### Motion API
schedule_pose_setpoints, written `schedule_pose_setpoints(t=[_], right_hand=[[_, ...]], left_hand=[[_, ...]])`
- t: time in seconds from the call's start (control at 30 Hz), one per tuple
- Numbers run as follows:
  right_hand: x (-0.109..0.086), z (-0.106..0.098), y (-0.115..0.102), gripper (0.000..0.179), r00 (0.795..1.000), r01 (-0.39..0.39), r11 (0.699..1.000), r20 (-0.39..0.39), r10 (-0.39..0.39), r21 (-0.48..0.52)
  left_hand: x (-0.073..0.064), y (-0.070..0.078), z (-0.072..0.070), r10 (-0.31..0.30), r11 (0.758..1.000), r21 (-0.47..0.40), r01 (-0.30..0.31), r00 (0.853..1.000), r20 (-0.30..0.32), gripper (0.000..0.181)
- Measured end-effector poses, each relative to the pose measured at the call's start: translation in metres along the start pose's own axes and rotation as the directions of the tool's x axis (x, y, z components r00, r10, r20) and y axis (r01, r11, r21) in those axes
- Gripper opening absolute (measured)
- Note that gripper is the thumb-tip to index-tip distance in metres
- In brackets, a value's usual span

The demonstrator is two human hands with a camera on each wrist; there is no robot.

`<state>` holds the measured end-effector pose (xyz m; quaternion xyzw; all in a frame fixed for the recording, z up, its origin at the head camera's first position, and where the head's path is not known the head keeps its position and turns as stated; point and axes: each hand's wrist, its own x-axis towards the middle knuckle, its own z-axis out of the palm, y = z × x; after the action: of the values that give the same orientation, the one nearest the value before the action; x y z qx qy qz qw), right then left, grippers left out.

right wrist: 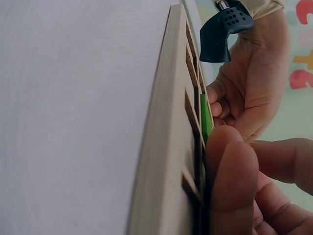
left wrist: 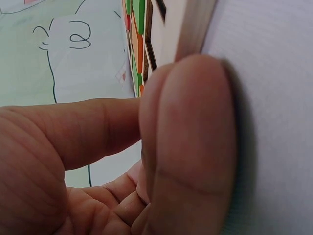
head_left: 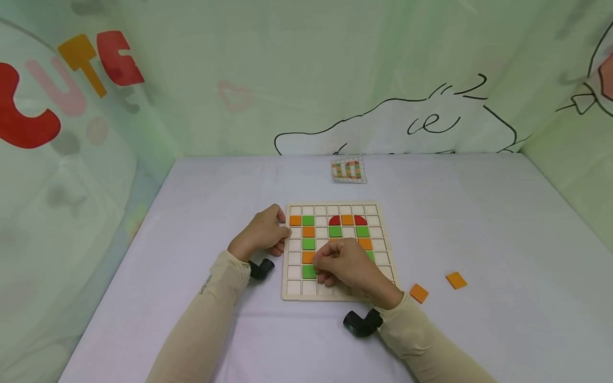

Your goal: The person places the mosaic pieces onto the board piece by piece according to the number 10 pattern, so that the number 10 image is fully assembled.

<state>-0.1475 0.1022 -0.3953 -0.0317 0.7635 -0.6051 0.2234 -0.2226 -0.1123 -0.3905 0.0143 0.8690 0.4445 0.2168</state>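
Observation:
A wooden grid board (head_left: pixel 309 288) lies on the table, with orange, green and red pieces set in some of its cells. At its left edge my left hand (head_left: pixel 262 231) holds the rim, the thumb on top and other fingers against the side; the left wrist view shows the fingers against the pale wooden edge. Over the lower middle of the board is my right hand (head_left: pixel 348 265), thumb and fingertips drawn together beside an orange tile (head_left: pixel 308 257) and a green tile (head_left: pixel 309 272). Whether a piece is between those fingertips is hidden. The hand covers several cells.
Two loose orange tiles, one nearer (head_left: pixel 419 293) and one farther (head_left: pixel 456 280), lie right of the board. A small card with a coloured grid pattern (head_left: pixel 349 169) lies near the table's back edge. A black wrist device (head_left: pixel 362 323) sits at the right wrist. Printed curtains stand around the table.

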Motion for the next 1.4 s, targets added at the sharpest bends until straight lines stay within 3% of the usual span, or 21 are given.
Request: schedule_pose_setpoints(t=[0.2,0.37,0.57,0.73,0.87,1.03,1.23,1.4], right_hand=[[-0.013,-0.015,-0.002,0.017,0.999,0.032,0.999,-0.024,-0.033,-0.008],[-0.032,-0.048,-0.002,0.023,0.990,-0.016,0.997,-0.142,0.005,-0.078],[-0.064,-0.105,0.018,0.032,0.950,-0.137,0.966,-0.306,0.066,-0.217],[-0.092,-0.150,0.045,0.037,0.925,-0.208,0.949,-0.363,0.111,-0.239],[-0.111,-0.173,0.061,0.038,0.904,-0.274,0.926,-0.398,0.156,-0.261],[-0.121,-0.189,0.072,0.041,0.897,-0.321,0.898,-0.400,0.186,-0.302],[-0.117,-0.189,0.075,0.051,0.898,-0.355,0.862,-0.389,0.206,-0.362],[-0.112,-0.184,0.070,0.045,0.901,-0.337,0.836,-0.406,0.152,-0.434]], left_hand=[[0.002,-0.001,0.001,-0.012,1.000,-0.004,0.012,1.000,0.007,0.023],[0.000,0.001,0.000,-0.006,1.000,-0.004,0.006,1.000,0.000,0.022],[0.000,0.000,0.000,0.005,1.000,-0.009,-0.005,1.000,-0.001,0.022],[-0.001,0.000,-0.001,0.003,1.000,-0.005,-0.003,1.000,0.005,0.022],[-0.001,0.000,-0.001,0.010,1.000,0.004,-0.010,1.000,0.006,0.021],[0.000,-0.002,-0.001,0.014,1.000,0.001,-0.014,1.000,-0.002,0.021],[0.000,-0.001,0.000,0.000,1.000,0.001,0.000,1.000,-0.007,0.022],[0.001,-0.001,0.000,0.006,1.000,0.005,-0.006,1.000,-0.003,0.022]])
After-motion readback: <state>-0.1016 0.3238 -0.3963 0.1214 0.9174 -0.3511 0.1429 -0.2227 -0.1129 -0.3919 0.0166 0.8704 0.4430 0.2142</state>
